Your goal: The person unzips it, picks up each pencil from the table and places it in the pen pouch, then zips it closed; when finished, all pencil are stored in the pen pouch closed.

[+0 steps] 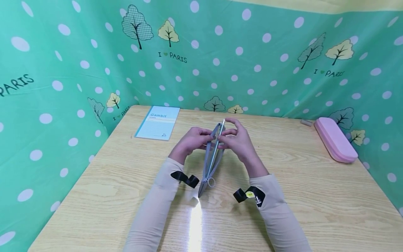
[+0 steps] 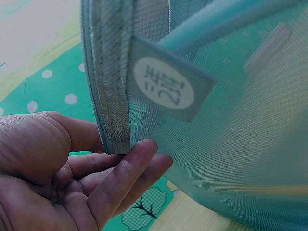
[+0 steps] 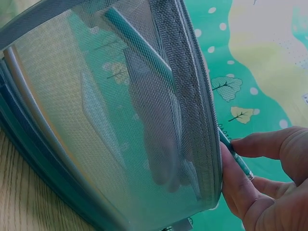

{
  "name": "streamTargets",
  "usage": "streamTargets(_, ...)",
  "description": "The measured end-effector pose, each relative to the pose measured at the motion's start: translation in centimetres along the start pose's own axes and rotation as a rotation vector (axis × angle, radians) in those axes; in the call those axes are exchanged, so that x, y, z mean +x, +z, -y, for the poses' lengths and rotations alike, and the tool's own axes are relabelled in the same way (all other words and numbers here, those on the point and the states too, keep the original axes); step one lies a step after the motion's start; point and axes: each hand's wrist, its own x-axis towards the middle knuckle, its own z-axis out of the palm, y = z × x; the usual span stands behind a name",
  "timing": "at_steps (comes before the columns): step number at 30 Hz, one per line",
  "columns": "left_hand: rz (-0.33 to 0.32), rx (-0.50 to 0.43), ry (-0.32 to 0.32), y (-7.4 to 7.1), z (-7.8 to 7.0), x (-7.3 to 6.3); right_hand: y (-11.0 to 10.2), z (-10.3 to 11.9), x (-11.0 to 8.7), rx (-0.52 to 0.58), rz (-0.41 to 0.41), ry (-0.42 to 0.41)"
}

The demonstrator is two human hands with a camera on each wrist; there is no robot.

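Observation:
A grey-blue mesh zipper bag [image 1: 205,164] stands on edge between both hands with its zipped side parted. My left hand [image 1: 196,139] grips one zipper edge between thumb and fingers, close to a grey label [image 2: 168,82] in the left wrist view. On the other side, my right hand [image 1: 237,140] pinches a slim teal pencil [image 3: 240,161] at the opening. Most of the pencil's length lies inside the bag, showing through the mesh in the right wrist view. Its pale end sticks out past the zipper. A ring pull [image 1: 211,182] hangs at the bag's near end.
A light-blue notebook [image 1: 158,122] marked Gambit lies at the back left of the wooden table [image 1: 104,196]. At the far right is a pink pencil case [image 1: 335,140], with a small grey block [image 1: 306,122] beside it. A green patterned curtain [image 1: 220,52] borders the table.

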Motion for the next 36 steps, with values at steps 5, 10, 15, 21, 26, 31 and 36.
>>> streamTargets(5,0.001,0.005,0.002,0.0,0.0,0.0,0.0,0.0,0.0,-0.035,-0.011,-0.001)
streamTargets(10,0.002,0.010,0.007,0.0,0.0,0.0,0.0,0.2,-0.1,-0.060,-0.014,-0.009)
streamTargets(15,0.002,-0.004,0.004,0.0,0.0,0.0,-0.1,0.1,-0.2,-0.087,-0.028,-0.032)
streamTargets(21,0.007,0.001,0.002,0.0,0.0,0.0,-0.5,0.2,-0.3,-0.093,-0.067,-0.063)
streamTargets(26,0.008,0.006,0.003,0.0,0.0,-0.1,-1.1,0.3,-0.6,-0.120,-0.065,-0.106)
streamTargets(31,0.002,0.001,0.005,0.1,-0.1,-0.1,-1.5,1.0,-1.5,-0.194,0.000,-0.151)
streamTargets(36,0.001,-0.009,0.002,0.0,-0.1,-0.2,-1.2,1.7,-3.1,-0.310,0.125,-0.220)
